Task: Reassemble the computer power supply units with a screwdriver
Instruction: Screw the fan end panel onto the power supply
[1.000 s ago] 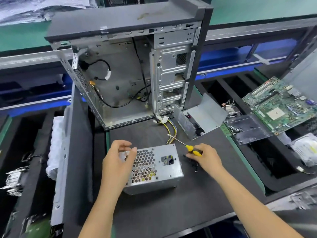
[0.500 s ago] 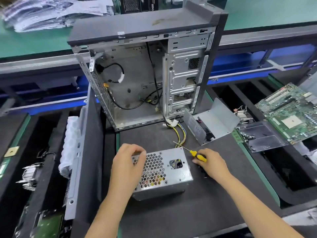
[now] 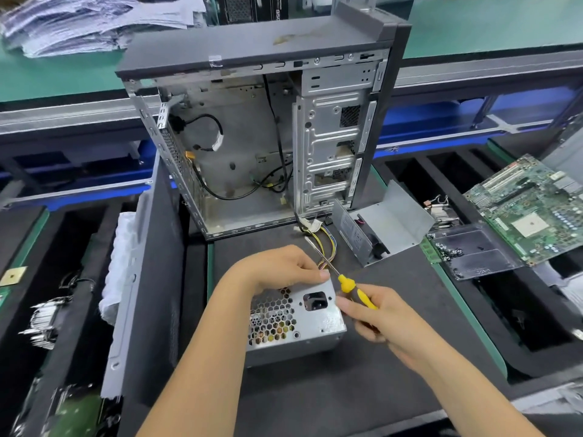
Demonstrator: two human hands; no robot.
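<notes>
The power supply unit [image 3: 296,323] sits on the dark mat [image 3: 362,389] near us, in front of the open computer case [image 3: 262,137]. Our left hand [image 3: 277,269] rests curled over its far top edge. Our right hand [image 3: 381,320] grips the yellow screwdriver [image 3: 356,291], shaft pointing far-left. A motherboard [image 3: 530,212] lies far right.

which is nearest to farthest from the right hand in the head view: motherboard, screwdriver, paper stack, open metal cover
From the right hand:
1. screwdriver, gripped in it
2. open metal cover, just beyond on the mat
3. motherboard, off to the right
4. paper stack, far left corner
</notes>
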